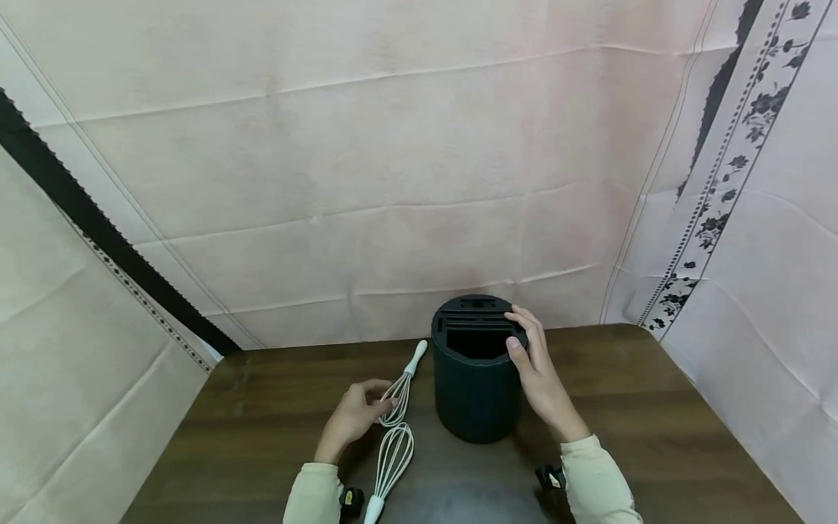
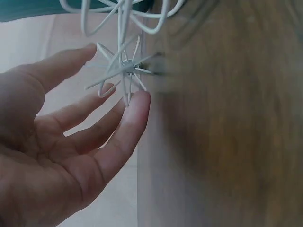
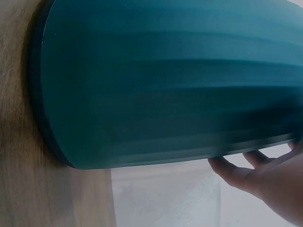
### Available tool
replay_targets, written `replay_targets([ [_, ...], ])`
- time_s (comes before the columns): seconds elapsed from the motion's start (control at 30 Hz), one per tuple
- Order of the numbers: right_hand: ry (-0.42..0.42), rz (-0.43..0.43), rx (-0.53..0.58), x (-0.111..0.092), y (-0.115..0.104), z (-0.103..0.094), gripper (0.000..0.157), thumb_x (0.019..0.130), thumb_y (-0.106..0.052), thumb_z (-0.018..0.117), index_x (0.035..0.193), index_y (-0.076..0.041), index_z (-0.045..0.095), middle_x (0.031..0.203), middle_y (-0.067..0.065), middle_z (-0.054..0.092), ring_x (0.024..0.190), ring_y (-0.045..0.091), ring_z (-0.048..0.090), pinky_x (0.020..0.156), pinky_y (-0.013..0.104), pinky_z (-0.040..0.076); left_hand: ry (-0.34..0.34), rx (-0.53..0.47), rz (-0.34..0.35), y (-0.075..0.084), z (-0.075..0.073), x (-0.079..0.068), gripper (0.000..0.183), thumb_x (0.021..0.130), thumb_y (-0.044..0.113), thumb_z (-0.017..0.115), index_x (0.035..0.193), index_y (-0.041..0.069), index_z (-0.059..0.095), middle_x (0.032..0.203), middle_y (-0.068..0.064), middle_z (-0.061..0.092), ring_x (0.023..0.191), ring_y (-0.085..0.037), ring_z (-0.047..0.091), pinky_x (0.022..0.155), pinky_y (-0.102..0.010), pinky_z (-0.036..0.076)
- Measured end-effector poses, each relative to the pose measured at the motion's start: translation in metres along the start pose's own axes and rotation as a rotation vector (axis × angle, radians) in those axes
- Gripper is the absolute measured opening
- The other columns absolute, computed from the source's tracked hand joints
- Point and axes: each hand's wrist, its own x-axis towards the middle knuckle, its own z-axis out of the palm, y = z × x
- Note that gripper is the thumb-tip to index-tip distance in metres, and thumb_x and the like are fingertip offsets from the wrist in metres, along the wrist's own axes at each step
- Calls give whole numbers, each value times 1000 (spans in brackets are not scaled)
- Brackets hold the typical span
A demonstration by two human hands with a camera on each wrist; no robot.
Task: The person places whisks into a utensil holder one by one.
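Two white whisks lie lengthwise on the table, their wire heads meeting. My left hand point(image 1: 356, 415) has its thumb and fingers curled round the wires of the far whisk point(image 1: 397, 400); its handle points toward the back edge. From the left wrist, fingertips point(image 2: 138, 101) touch those wires. The near whisk point(image 1: 393, 455) has its handle toward me. A dark green cylindrical utensil holder point(image 1: 476, 400) stands upright to their right, with slots and a larger opening on top. My right hand point(image 1: 540, 367) grips its upper right rim; several fingers point(image 3: 232, 171) show against its side.
The brown wooden table point(image 1: 655, 422) extends to both sides of the hands. Pale cloth point(image 1: 406, 182) hangs behind its back edge and at both sides. Black wrist devices point(image 1: 550, 477) sit at the sleeves.
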Motion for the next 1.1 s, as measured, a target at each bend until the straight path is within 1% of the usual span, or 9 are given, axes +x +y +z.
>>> replay_targets([
  [0.2, -16, -16, 16, 4, -1, 9, 45, 116, -24, 40, 160, -17, 36, 174, 5, 14, 158, 36, 13, 118, 78, 17, 94, 72, -36, -6, -22, -6, 32, 98, 15, 77, 129, 5, 73, 117, -7, 74, 106, -25, 67, 85, -42, 58],
  [0.33, -14, -17, 19, 4, -1, 10, 44, 116, -24, 40, 159, -17, 36, 174, 4, 14, 158, 36, 14, 118, 78, 18, 80, 124, -53, -11, -38, -10, 31, 97, 10, 76, 129, 8, 74, 123, -9, 73, 117, -32, 64, 97, -53, 54],
  [0.47, -3, -11, 15, 3, -2, 7, 45, 116, -24, 40, 159, -16, 36, 173, 3, 14, 158, 35, 13, 118, 78, 16, 47, 187, -33, -10, -54, -12, 33, 97, 0, 72, 130, 5, 72, 134, -14, 69, 132, -41, 58, 107, -62, 47],
  [0.63, 1, -12, 11, 3, -3, 2, 45, 116, -25, 40, 160, -16, 36, 174, 2, 14, 158, 35, 13, 118, 77, 16, 22, 373, -3, -6, -69, -12, 45, 94, -16, 65, 134, 4, 69, 144, -21, 58, 137, -44, 52, 105, -58, 50],
  [0.73, 9, -15, 9, 3, -4, -1, 45, 116, -25, 40, 159, -16, 36, 173, 1, 14, 158, 34, 14, 119, 77, 17, -5, 502, 36, -6, -73, -9, 56, 89, -25, 60, 137, 4, 66, 143, -21, 54, 126, -37, 56, 90, -46, 53],
  [0.83, 8, -14, 11, 2, -4, -2, 45, 116, -25, 39, 159, -16, 36, 174, 3, 13, 158, 35, 14, 118, 78, 17, 2, 640, 112, -11, -74, -6, 61, 86, -28, 60, 137, 6, 66, 138, -17, 56, 112, -32, 59, 78, -41, 52],
  [0.93, 7, -10, 15, 0, -4, -2, 44, 116, -25, 39, 159, -16, 36, 174, 3, 13, 158, 35, 13, 118, 78, 16, 72, 767, 240, -22, -72, -3, 60, 85, -27, 63, 134, 8, 68, 134, -15, 57, 111, -32, 62, 81, -43, 57],
  [1.0, 5, -12, 21, -2, -3, -1, 44, 116, -24, 39, 159, -16, 36, 174, 4, 13, 158, 35, 13, 118, 78, 16, 139, 820, 322, -29, -71, -2, 59, 84, -28, 64, 131, 7, 70, 133, -16, 57, 117, -36, 61, 89, -46, 57],
  [1.1, 6, -20, 24, -3, -2, 1, 43, 116, -23, 40, 158, -16, 37, 174, 4, 14, 158, 35, 13, 119, 77, 16, 210, 841, 382, -39, -70, -2, 57, 84, -29, 64, 130, 4, 70, 133, -18, 56, 118, -38, 58, 90, -48, 57],
])
